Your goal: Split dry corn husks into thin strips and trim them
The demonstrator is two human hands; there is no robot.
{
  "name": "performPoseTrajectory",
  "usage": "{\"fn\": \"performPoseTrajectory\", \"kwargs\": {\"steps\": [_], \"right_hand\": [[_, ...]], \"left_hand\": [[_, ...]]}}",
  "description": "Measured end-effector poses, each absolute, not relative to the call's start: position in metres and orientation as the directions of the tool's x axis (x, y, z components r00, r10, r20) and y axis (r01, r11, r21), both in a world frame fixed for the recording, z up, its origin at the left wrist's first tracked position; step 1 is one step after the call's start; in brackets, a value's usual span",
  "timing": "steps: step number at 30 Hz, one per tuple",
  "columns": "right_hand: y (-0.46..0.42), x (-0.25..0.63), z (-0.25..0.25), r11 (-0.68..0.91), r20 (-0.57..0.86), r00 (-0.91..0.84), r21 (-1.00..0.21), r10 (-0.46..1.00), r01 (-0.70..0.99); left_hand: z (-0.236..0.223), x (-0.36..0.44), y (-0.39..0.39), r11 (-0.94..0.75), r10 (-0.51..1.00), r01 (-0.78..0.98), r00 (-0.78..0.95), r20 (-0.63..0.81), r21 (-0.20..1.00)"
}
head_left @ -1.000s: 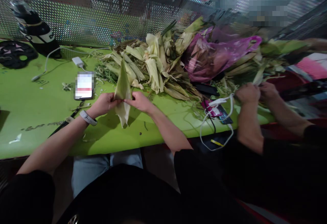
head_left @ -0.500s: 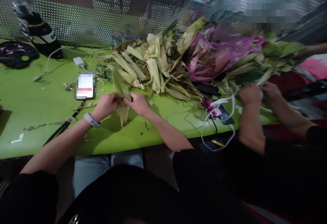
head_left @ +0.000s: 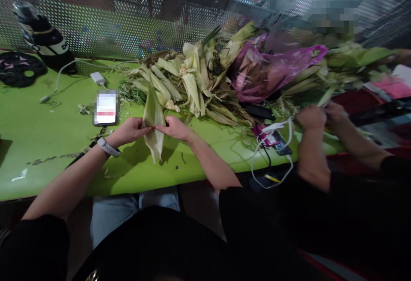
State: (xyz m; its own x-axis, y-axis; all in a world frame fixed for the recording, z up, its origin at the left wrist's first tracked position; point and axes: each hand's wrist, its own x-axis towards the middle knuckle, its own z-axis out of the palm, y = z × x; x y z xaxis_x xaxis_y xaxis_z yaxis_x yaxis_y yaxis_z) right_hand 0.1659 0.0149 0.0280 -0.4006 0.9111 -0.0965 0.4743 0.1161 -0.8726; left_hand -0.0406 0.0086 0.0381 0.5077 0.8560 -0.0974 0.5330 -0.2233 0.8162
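A single husk (head_left: 154, 112) is held up between the two hands, in front of the body and over the green table (head_left: 199, 148). With its middle taken as the clock's centre, the left hand (head_left: 131, 129) is found at nine and the right hand (head_left: 176, 128) at three. Neither hand is nearer: the husk is touched by both, one at each side edge. It is pinched between thumb and fingers on both sides, and the thumb tips are brought close together across its face, just below mid-length; whether they touch cannot be told. The fingers behind the husk are mostly hidden.

The long axis is set nearly from twelve to six, square to the line between the hands. The narrow tip is pointed at twelve, tilted slightly toward eleven, and the ragged end is hung toward six. Whether that end is rested on the table cannot be told.

The pile (head_left: 192, 82) is spread from about one to two o'clock, well within reach of the right hand, with the purple bag (head_left: 263, 73) set beyond it at two. Green shreds (head_left: 135, 90) are heaped near eleven. The phone (head_left: 105, 109) is laid toward ten, nearer the left hand.
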Motion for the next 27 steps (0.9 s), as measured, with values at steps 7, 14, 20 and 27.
{"fn": "performPoseTrajectory", "kwargs": {"steps": [7,14,20,27], "right_hand": [[0.014,0.163,0.028,0.205,-0.077,-0.4,-0.761,0.913,0.615],[-0.002,0.141,0.022,0.357,0.058,-0.37,-0.437,0.927,0.826],[0.001,0.142,0.019,0.28,0.098,-0.27,-0.53,0.958,0.801],[0.021,0.153,0.008,0.159,0.072,-0.169,-0.794,0.983,0.586]], "left_hand": [[0.039,-0.034,0.004,-0.372,0.878,0.713,0.478,-0.023,0.595],[0.037,-0.022,-0.006,-0.42,0.896,0.836,0.443,0.019,0.352],[0.042,-0.024,-0.006,-0.349,0.935,0.885,0.35,0.053,0.309],[0.037,-0.036,0.007,-0.187,0.936,0.644,0.346,-0.064,0.742]]}}
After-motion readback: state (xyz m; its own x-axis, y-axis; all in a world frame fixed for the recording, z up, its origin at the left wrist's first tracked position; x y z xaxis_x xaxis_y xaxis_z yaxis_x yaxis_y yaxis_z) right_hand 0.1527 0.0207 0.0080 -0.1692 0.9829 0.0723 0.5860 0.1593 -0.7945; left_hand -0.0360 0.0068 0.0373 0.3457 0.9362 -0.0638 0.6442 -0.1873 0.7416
